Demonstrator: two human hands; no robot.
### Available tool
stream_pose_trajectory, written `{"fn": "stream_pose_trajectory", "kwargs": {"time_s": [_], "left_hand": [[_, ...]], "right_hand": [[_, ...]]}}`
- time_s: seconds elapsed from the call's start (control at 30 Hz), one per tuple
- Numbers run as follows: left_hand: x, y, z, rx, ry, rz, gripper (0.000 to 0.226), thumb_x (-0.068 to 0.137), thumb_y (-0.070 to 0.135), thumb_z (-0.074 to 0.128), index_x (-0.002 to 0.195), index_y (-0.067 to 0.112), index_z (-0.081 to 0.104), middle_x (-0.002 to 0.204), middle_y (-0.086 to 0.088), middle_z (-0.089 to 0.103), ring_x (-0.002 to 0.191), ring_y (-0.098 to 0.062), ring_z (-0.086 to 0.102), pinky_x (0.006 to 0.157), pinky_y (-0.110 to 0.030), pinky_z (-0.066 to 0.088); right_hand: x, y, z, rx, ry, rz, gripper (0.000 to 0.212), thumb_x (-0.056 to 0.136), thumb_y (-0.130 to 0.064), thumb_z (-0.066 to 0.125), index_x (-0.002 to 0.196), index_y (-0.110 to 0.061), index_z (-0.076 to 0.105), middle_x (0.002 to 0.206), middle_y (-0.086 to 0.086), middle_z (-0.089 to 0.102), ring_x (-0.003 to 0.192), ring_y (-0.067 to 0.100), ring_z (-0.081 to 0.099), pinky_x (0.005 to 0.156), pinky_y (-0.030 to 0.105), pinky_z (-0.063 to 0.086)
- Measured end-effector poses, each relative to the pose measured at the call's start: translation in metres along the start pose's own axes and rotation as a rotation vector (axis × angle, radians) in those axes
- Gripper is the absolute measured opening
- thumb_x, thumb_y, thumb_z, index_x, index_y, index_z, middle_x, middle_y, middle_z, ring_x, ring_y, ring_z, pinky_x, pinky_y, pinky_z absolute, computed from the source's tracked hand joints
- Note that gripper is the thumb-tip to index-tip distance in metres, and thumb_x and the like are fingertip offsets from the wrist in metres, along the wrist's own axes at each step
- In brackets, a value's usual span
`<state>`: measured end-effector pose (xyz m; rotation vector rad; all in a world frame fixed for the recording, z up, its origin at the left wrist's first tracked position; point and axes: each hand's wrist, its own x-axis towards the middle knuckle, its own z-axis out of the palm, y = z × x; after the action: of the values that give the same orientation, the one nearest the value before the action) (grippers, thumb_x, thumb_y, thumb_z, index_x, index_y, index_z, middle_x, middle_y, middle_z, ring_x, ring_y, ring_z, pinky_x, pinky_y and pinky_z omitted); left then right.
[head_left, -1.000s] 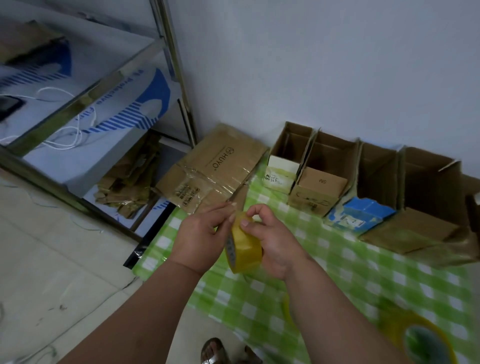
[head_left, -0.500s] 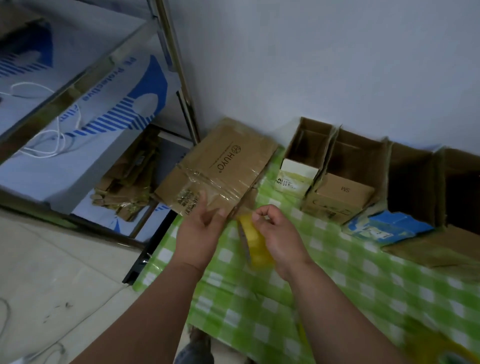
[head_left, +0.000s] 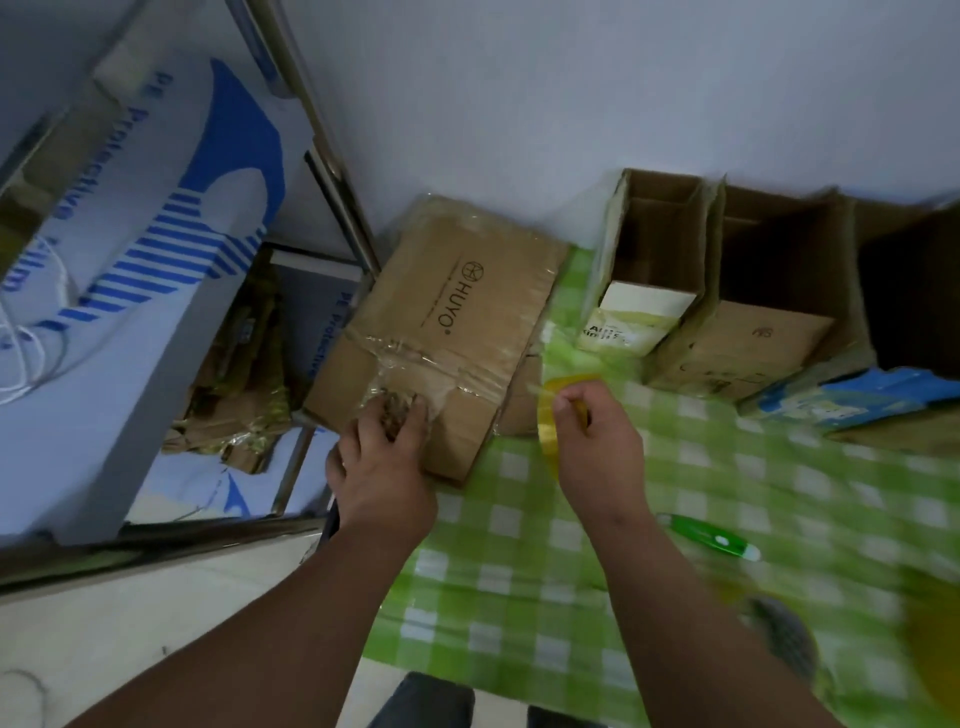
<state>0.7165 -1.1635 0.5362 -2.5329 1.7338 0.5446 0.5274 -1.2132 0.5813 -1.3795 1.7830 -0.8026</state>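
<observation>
Right hand pinches tape beside box

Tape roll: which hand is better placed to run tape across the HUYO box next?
Likely the right: the right hand pinches the yellow tape roll beside the HUYO box, while the left hand rests on the box's taped end.

Far right, open cartons form a barrier; a taped box blocks far left; the checked tablecloth lies free near centre.
</observation>
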Motion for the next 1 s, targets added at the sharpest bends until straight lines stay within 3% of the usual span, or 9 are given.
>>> {"fn": "stream_pose_trajectory", "kwargs": {"time_s": [0.17,0.33,0.43,0.5,0.63,0.7,0.77,0.93,1.0], "left_hand": [[-0.003,-0.014,-0.002,-0.015,0.144,0.203,0.084,0.072,0.044,0.079,0.142,0.05,0.033,0.148,-0.003,0.036,0.123,-0.029,0.026,0.097,-0.056,0.026],[-0.009,-0.007,-0.025,-0.111,0.278,0.241,0.077,0.078,0.036,0.078,0.142,0.044,0.036,0.145,-0.011,0.047,0.119,-0.042,0.038,0.091,-0.064,0.033],[-0.011,0.003,-0.054,-0.249,0.37,0.211,0.052,0.091,0.044,0.049,0.142,0.037,0.047,0.147,-0.011,0.045,0.122,-0.046,0.037,0.096,-0.063,0.028],[-0.009,0.011,-0.076,-0.387,0.415,0.153,0.051,0.094,0.046,0.035,0.139,0.032,0.054,0.148,-0.009,0.045,0.126,-0.045,0.035,0.1,-0.061,0.028],[0.002,0.021,-0.117,-0.521,0.506,0.15,0.043,0.101,0.031,0.038,0.134,0.014,0.06,0.14,-0.014,0.052,0.13,-0.039,0.039,0.112,-0.051,0.025],[0.004,0.022,-0.129,-0.55,0.519,0.249,0.035,0.1,0.017,0.043,0.122,0.002,0.065,0.126,-0.021,0.059,0.118,-0.042,0.049,0.106,-0.059,0.031],[0.002,0.022,-0.133,-0.536,0.5,0.312,0.034,0.1,0.017,0.043,0.116,0.0,0.068,0.117,-0.022,0.063,0.109,-0.044,0.054,0.097,-0.057,0.039],[-0.016,0.026,-0.119,-0.505,0.301,0.2,0.034,0.102,0.024,0.05,0.132,0.017,0.062,0.135,-0.012,0.054,0.125,-0.035,0.038,0.103,-0.035,0.027],[-0.021,0.029,-0.117,-0.508,0.274,0.183,0.034,0.102,0.024,0.05,0.133,0.017,0.062,0.135,-0.011,0.054,0.125,-0.035,0.039,0.102,-0.032,0.027]], "right_hand": [[0.0,-0.002,0.003,-0.035,-0.009,0.004,0.018,0.097,-0.023,0.057,0.083,-0.034,0.053,0.08,-0.01,0.051,0.071,0.007,0.046,0.058,0.018,0.031],[0.001,-0.001,-0.001,0.048,0.096,0.13,0.01,0.097,-0.026,0.057,0.088,-0.027,0.059,0.064,-0.011,0.048,0.056,0.004,0.045,0.057,0.029,0.035],[-0.002,-0.002,-0.008,0.148,0.172,0.191,0.017,0.097,-0.025,0.057,0.081,-0.029,0.056,0.058,-0.01,0.049,0.05,-0.002,0.046,0.049,0.027,0.036],[-0.004,-0.005,-0.012,0.165,0.186,0.203,0.017,0.097,-0.024,0.058,0.08,-0.027,0.057,0.057,-0.01,0.047,0.047,-0.003,0.044,0.047,0.025,0.035],[-0.013,-0.011,-0.017,0.208,0.17,0.197,0.016,0.097,-0.025,0.058,0.081,-0.026,0.058,0.061,-0.01,0.049,0.048,0.001,0.043,0.05,0.026,0.038],[-0.018,-0.017,-0.019,0.23,0.149,0.186,0.016,0.097,-0.025,0.058,0.08,-0.026,0.058,0.062,-0.009,0.05,0.051,0.004,0.044,0.052,0.028,0.04],[-0.023,-0.023,-0.022,0.241,0.135,0.168,0.016,0.097,-0.025,0.058,0.08,-0.027,0.058,0.062,-0.009,0.05,0.053,0.007,0.044,0.052,0.027,0.04],[-0.032,-0.043,-0.038,0.268,0.273,0.058,0.02,0.098,-0.028,0.055,0.08,-0.035,0.053,0.067,-0.01,0.051,0.061,0.009,0.047,0.057,0.027,0.036],[-0.033,-0.05,-0.044,0.301,0.343,0.0,0.02,0.098,-0.03,0.054,0.081,-0.039,0.053,0.07,-0.012,0.052,0.064,0.007,0.048,0.059,0.026,0.037]]}}
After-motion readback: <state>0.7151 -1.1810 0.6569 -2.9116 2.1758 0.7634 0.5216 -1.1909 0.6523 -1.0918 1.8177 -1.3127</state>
